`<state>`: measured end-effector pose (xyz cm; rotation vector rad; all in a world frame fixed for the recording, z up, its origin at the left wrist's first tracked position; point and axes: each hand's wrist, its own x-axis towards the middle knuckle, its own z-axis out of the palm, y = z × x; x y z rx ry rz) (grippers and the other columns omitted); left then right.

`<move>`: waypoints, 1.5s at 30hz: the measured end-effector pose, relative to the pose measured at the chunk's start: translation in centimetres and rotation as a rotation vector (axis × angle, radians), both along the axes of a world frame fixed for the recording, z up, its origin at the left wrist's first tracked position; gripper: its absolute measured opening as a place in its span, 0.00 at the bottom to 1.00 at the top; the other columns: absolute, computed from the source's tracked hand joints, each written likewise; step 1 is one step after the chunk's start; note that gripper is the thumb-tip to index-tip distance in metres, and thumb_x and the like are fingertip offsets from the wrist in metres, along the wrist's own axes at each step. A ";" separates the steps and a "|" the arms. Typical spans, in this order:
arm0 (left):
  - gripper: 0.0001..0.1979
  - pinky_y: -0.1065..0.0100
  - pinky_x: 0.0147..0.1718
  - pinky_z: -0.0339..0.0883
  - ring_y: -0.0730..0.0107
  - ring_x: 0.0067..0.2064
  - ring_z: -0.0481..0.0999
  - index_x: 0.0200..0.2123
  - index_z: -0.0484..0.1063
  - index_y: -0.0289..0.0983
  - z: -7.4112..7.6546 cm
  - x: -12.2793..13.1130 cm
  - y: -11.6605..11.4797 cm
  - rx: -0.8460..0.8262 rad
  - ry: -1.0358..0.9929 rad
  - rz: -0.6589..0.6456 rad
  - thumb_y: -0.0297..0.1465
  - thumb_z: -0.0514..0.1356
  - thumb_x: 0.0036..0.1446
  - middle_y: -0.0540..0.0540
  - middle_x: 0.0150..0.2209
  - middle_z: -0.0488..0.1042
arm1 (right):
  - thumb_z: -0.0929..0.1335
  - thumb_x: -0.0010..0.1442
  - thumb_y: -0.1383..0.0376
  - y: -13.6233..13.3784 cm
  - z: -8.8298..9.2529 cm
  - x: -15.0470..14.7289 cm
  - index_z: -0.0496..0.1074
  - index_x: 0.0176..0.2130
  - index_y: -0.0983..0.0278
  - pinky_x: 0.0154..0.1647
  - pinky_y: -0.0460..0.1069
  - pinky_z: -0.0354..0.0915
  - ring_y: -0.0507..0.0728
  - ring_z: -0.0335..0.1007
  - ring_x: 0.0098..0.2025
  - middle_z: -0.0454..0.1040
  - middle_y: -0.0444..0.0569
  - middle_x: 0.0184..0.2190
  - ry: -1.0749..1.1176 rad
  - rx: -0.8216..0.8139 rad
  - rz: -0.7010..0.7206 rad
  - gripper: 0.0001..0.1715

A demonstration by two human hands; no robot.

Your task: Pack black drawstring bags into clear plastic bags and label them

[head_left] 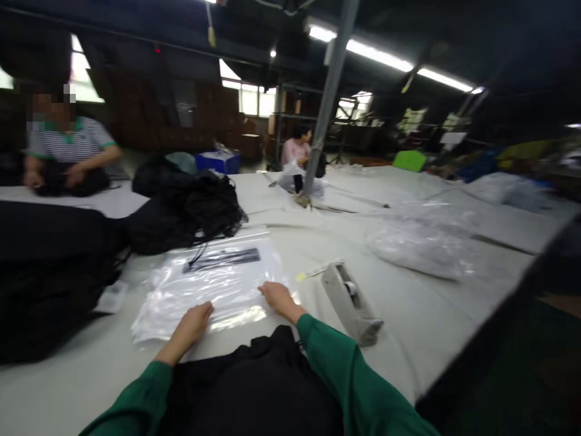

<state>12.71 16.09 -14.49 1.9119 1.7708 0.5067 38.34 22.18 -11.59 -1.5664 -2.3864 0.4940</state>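
Observation:
A stack of clear plastic bags (227,297) lies on the white table, the top one showing a dark printed strip. My left hand (195,324) is closed at the near edge of the top bag, fingers pinched on the plastic. On the right side of the same bag, my right hand (278,298) is also closed, thumb and fingers together. Directly in front of me, below both hands, lies a folded black cloth item (254,387), partly between my green sleeves. A grey tape dispenser (351,306) stands just right of my right hand.
Black cloth items are heaped at left (49,272) and beyond the bags (190,203). Loose clear plastic (422,242) lies on the right of the table (313,242). A metal pole (329,103) rises from the table. Two people work across it, one in a striped shirt (86,142).

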 end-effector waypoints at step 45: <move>0.05 0.47 0.57 0.53 0.55 0.50 0.70 0.39 0.71 0.35 0.5 -6.1 0.4 0.141 -0.017 0.422 0.26 0.58 0.59 0.43 0.41 0.73 | 0.69 0.60 0.70 3.3 -0.2 1.0 0.72 0.40 0.61 0.32 0.47 0.60 0.56 0.71 0.34 0.74 0.50 0.35 -0.020 0.189 0.208 0.07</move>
